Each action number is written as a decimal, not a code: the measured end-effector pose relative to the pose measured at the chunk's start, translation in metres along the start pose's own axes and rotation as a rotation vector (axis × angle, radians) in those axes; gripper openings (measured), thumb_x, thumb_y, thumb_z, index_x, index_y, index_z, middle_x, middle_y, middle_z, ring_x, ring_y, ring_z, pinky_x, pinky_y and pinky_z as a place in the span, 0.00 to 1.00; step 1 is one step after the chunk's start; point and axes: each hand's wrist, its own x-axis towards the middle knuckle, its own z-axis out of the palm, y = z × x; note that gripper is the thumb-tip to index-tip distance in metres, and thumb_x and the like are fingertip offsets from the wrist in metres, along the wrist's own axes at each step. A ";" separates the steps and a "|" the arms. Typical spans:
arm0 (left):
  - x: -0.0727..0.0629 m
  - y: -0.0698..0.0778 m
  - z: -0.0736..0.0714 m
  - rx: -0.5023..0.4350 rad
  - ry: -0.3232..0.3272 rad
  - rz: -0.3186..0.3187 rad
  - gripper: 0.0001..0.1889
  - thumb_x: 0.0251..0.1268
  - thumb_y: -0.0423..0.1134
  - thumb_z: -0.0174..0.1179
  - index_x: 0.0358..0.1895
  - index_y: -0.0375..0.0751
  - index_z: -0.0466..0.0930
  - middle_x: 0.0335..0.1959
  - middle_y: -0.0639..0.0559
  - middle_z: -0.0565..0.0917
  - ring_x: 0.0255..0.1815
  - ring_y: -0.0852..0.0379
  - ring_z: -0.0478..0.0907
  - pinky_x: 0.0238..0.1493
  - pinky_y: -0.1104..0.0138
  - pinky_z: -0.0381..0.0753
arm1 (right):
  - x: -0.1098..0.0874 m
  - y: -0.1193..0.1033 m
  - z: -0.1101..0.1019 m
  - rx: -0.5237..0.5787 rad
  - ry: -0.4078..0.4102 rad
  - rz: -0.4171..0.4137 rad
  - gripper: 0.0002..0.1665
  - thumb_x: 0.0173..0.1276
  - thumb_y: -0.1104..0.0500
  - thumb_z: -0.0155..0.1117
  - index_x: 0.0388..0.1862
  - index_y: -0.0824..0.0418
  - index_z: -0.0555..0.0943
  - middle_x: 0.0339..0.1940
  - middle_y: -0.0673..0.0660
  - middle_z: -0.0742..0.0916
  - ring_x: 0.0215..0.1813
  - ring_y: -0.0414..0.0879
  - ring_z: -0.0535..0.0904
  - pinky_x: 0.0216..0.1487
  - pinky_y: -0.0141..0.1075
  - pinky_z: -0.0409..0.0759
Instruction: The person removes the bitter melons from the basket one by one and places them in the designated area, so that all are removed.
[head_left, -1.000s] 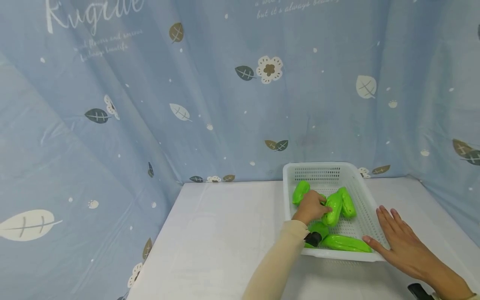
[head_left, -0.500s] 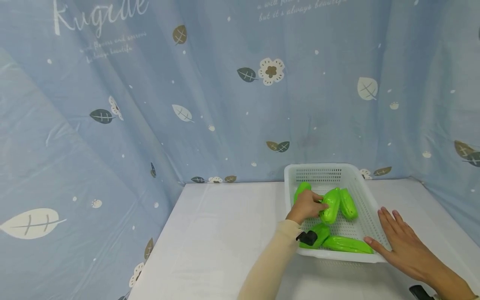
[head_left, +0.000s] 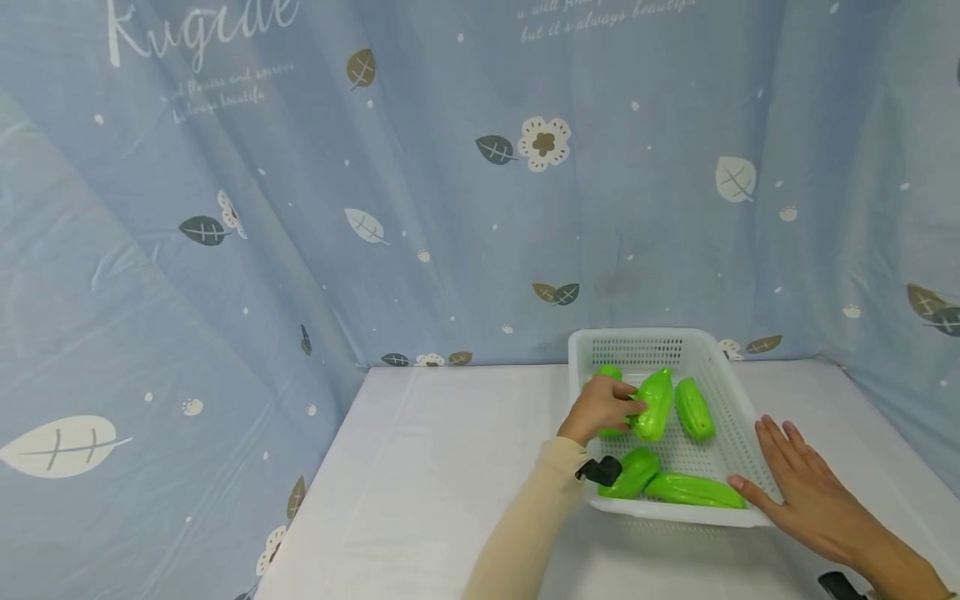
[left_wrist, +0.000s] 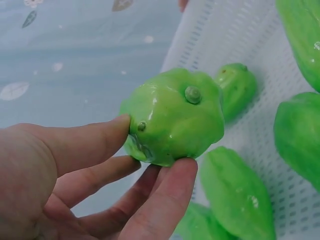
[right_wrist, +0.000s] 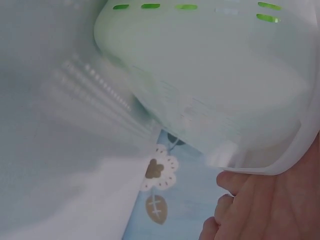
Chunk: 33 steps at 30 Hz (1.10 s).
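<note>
My left hand (head_left: 600, 408) pinches a glossy green gourd-shaped vegetable (head_left: 655, 404) between thumb and fingers, over the left half of a white slotted plastic basket (head_left: 645, 332). In the left wrist view this gourd (left_wrist: 172, 115) has its round stem stub facing the camera. My right hand (head_left: 813, 496) lies with straight fingers against the basket's right side. From the right wrist view, its fingers (right_wrist: 250, 205) are right at the basket rim (right_wrist: 295, 150).
In the basket lie more green gourds: one on the right (head_left: 693, 408), one along the front (head_left: 693, 490), one at the front left corner (head_left: 633, 473) and one partly hidden behind my left hand (head_left: 609, 372). The white table (head_left: 427, 467) extends leftward; a blue printed cloth (head_left: 450, 208) hangs behind.
My left hand has moved a little left with the gourd, away from the one on the right, leaving a gap between them. My right hand stays at the basket's side.
</note>
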 end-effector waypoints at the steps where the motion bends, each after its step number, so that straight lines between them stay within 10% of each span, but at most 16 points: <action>1: 0.000 -0.001 -0.002 -0.008 -0.003 0.004 0.16 0.63 0.36 0.73 0.55 0.39 0.89 0.46 0.47 0.90 0.38 0.54 0.89 0.41 0.57 0.91 | 0.000 0.001 0.001 -0.003 0.003 -0.006 0.60 0.80 0.35 0.51 0.83 0.72 0.34 0.84 0.75 0.38 0.83 0.65 0.16 0.77 0.56 0.08; 10: -0.007 -0.004 -0.020 -0.072 -0.049 0.028 0.17 0.67 0.36 0.70 0.58 0.38 0.87 0.47 0.46 0.89 0.40 0.52 0.89 0.44 0.54 0.91 | -0.001 -0.001 0.000 -0.046 0.021 -0.035 0.59 0.80 0.36 0.51 0.83 0.75 0.37 0.84 0.74 0.37 0.83 0.59 0.14 0.70 0.37 0.02; 33: -0.013 -0.020 -0.064 -0.185 -0.092 0.089 0.20 0.71 0.36 0.66 0.61 0.30 0.83 0.50 0.43 0.85 0.45 0.53 0.89 0.42 0.60 0.91 | -0.001 -0.003 -0.003 -0.028 0.003 -0.013 0.59 0.80 0.35 0.50 0.82 0.75 0.36 0.84 0.75 0.37 0.83 0.64 0.16 0.71 0.41 0.02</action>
